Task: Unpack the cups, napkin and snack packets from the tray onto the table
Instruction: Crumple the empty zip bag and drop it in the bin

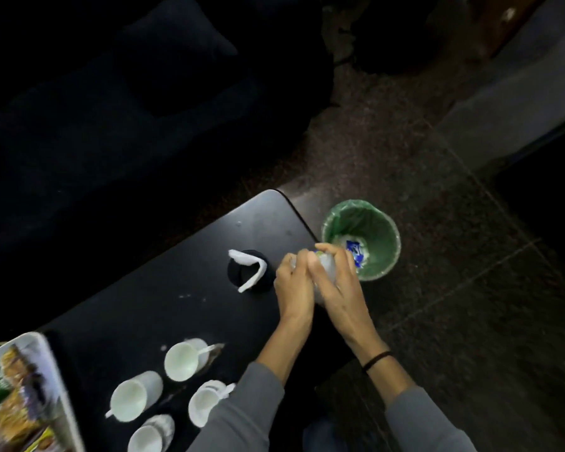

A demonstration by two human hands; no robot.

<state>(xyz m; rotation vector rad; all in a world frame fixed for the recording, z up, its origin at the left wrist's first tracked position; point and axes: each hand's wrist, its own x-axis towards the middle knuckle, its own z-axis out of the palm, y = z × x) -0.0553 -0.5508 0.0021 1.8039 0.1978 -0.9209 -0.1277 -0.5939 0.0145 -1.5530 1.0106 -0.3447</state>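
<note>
Over the far right edge of a black table (pixel 177 305), a left hand (pixel 292 285) and right hand (pixel 338 290) together grip a crumpled pale plastic wrapper (pixel 327 266), while 4 white ceramic cups (pixel 181 360), likely fragile and best lifted by their handles, sit near left.

Four white cups (pixel 181 360) stand mouths-up in a cluster at lower centre-left on the black tabletop (pixel 144 288). A white tray (pixel 30 337) at lower left holds blurred green-and-yellow snack packets (pixel 10 386). A white napkin (pixel 246 258) arches mid-tabletop.
</note>
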